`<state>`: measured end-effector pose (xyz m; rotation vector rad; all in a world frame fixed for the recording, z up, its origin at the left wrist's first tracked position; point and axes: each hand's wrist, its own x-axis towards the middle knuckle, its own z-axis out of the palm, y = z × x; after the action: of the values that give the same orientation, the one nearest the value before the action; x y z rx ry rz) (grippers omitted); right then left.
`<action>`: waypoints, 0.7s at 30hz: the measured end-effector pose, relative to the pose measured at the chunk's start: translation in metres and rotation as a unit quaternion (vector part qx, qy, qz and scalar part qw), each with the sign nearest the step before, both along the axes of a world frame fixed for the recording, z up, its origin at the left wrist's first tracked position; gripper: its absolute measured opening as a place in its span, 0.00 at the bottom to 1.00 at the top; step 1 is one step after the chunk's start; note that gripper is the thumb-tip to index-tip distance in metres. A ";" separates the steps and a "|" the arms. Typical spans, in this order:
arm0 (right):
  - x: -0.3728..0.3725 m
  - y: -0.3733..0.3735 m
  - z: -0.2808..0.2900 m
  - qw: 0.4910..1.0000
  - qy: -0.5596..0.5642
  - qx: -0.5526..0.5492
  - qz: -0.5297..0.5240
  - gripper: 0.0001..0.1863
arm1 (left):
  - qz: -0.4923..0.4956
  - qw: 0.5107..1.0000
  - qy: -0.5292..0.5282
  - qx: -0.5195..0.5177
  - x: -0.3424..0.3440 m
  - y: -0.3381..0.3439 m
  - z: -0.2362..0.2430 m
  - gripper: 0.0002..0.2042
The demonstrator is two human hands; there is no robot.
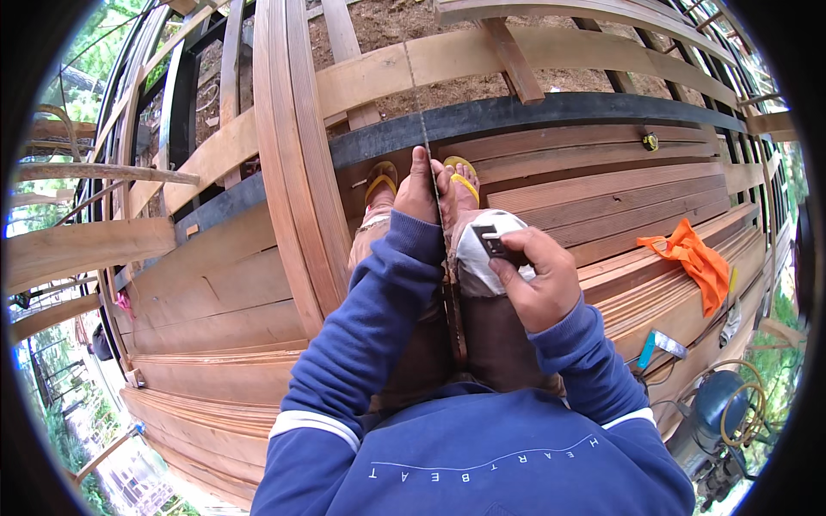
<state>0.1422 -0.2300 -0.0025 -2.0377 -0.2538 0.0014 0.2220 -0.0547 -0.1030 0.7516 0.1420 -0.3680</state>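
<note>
A long, thin saw blade [444,245], seen nearly edge-on, runs from my lap between my knees and out past my feet. My left hand [417,191] is closed around it about midway, with the thumb pointing forward. To the right of the blade, my right hand [546,277] pinches a small dark block with a silvery metal part [492,241]. That block is apart from the blade, above my right knee; its exact kind I cannot make out. The near end of the blade lies close to my lap.
Stacked wooden boards [619,202] surround me, and upright planks [292,155] stand close on the left. A dark beam [551,107] crosses beyond my feet. On the right lie a tape measure [650,141], an orange cloth [695,262], a blue-handled square [647,348] and a dark blue tank [719,402].
</note>
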 end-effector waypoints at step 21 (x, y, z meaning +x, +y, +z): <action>0.059 0.022 0.000 0.986 -0.140 -0.082 0.046 0.10 | 0.032 0.991 0.046 0.119 0.006 -0.011 0.029 0.30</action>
<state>0.2016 -0.2080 -0.0022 -2.1873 -0.5391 -0.2144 0.2277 -0.0658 -0.0742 0.9632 0.2998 -0.3276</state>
